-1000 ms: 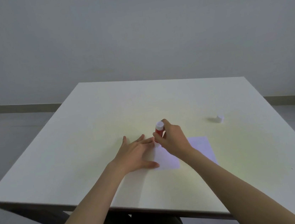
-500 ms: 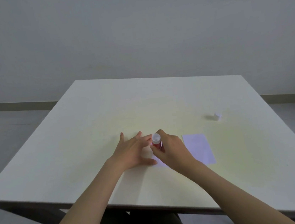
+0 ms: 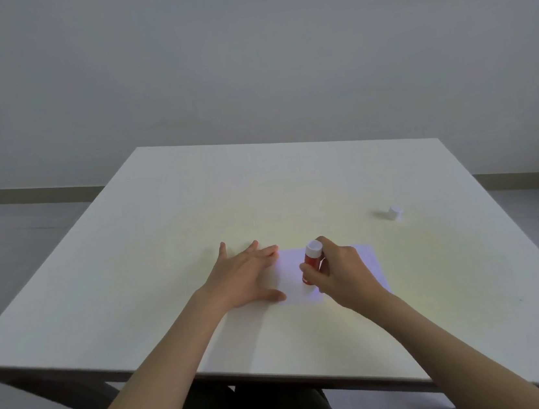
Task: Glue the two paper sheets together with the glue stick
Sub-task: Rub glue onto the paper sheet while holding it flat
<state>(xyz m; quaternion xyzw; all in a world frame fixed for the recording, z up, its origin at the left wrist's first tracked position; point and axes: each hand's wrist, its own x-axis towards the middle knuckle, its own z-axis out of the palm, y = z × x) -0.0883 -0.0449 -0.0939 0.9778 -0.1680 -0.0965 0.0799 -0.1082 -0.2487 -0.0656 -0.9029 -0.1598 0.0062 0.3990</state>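
Two white paper sheets lie side by side near the table's middle: the left sheet [image 3: 292, 278] and the right sheet [image 3: 372, 261], partly hidden by my right hand. My left hand [image 3: 243, 277] lies flat, fingers spread, pressing the left sheet's left edge. My right hand [image 3: 342, 271] grips a red glue stick [image 3: 312, 262] with a white end up, its lower end touching the left sheet. The stick leans slightly to the right.
A small white cap [image 3: 395, 212] sits alone at the right of the white table [image 3: 165, 251]. The table's near edge runs across below my forearms. Grey floor and a wall lie beyond.
My right hand has moved the glue stick over the left sheet, first toward me and left, then back to the right. My left hand has stayed pressed on the sheet.
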